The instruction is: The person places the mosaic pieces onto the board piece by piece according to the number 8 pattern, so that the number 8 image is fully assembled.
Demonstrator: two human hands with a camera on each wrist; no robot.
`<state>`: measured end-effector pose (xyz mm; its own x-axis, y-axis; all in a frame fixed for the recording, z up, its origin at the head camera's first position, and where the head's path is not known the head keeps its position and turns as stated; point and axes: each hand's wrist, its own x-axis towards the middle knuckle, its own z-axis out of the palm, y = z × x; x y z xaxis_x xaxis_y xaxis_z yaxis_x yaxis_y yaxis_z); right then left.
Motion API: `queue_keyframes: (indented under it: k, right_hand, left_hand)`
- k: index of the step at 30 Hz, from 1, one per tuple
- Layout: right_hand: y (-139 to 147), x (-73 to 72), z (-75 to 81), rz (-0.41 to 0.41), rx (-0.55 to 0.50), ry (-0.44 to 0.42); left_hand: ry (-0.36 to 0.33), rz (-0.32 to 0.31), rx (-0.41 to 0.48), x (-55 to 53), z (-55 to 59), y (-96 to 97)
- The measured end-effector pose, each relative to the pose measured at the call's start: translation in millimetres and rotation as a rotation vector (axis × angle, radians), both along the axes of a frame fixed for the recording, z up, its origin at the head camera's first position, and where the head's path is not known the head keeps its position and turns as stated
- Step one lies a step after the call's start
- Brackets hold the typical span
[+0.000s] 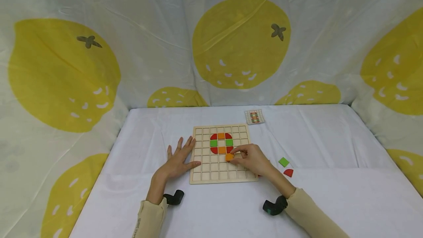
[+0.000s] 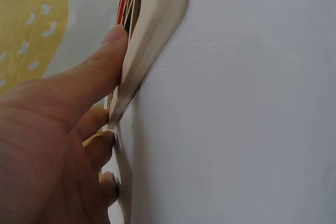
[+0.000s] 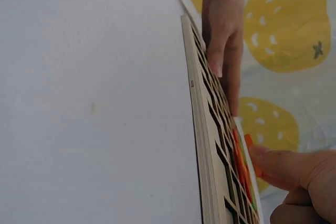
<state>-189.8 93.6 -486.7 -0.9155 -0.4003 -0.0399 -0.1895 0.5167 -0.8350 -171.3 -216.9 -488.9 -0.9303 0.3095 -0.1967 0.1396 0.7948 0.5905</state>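
A wooden grid board (image 1: 208, 177) lies flat on the white cloth. Red, orange and green pieces fill several of its cells in a rounded ring around one bare cell. Between thumb and fingers, my right hand (image 1: 252, 159) pinches an orange square tile (image 1: 229, 157), just over the cells below the ring. In the right wrist view that orange tile (image 3: 249, 141) shows tilted near the board's surface. My left hand (image 1: 176, 162) lies with fingers spread at the board's left edge, its thumb (image 2: 113, 51) resting on the rim.
A small pattern card (image 1: 254, 116) lies behind the board's back right corner. Right of the board are a loose green square (image 1: 284, 162) and a red quarter-round piece (image 1: 288, 172); another red bit peeks out by the right wrist. Lemon-printed cloth (image 1: 241, 43) hangs behind.
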Motion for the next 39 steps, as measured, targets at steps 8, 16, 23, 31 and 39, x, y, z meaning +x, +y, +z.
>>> queue_keyframes:
  k: [8, 16, 23, 31, 39]
  right_hand:
    - [-14, 0.3, -5.2, 0.029, 0.004, 0.014]
    - [-19, 1.2, -8.7, 0.025, 0.014, 0.025]
    - [-22, 0.7, -10.9, 0.027, 0.024, 0.047]
    - [-24, 1.8, -10.3, 0.016, 0.054, 0.059]
    - [-22, 1.4, -10.6, 0.002, 0.045, 0.053]
  left_hand:
    - [0.006, -0.002, 0.007, 0.2, 0.5, -1.0]
    - [0.041, -0.003, 0.067, 0.9, -1.3, -0.7]
    - [0.015, 0.002, 0.040, -0.1, -2.1, -0.5]
    - [0.002, -0.001, 0.022, 0.0, -0.4, -0.8]
    - [-0.002, -0.003, 0.024, -0.4, 0.5, -0.4]
